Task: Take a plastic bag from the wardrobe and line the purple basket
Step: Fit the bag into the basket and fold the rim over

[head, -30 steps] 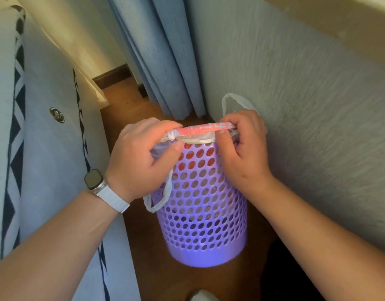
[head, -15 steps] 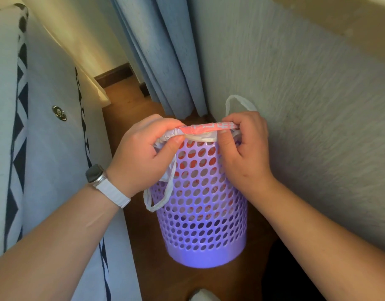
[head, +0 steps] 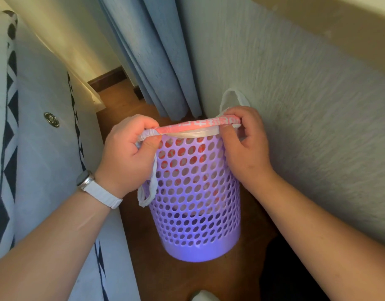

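The purple basket [head: 198, 205], round and full of holes, stands on the wooden floor between a bed and a wall. A white and red plastic bag [head: 198, 127] sits inside it, its edge folded over the near rim. My left hand [head: 128, 157] pinches the bag at the rim's left side. My right hand [head: 246, 144] pinches it at the right side. One white bag handle hangs down the basket's left side, and the other loops up behind my right hand.
A grey bed side [head: 41, 148] with black triangle trim runs close along the left. A textured wall [head: 306, 105] is tight on the right. Blue curtains [head: 156, 61] hang behind the basket. The wooden floor [head: 148, 257] strip is narrow.
My hands have spread a little further apart along the rim, stretching the bag edge. The basket stays where it was.
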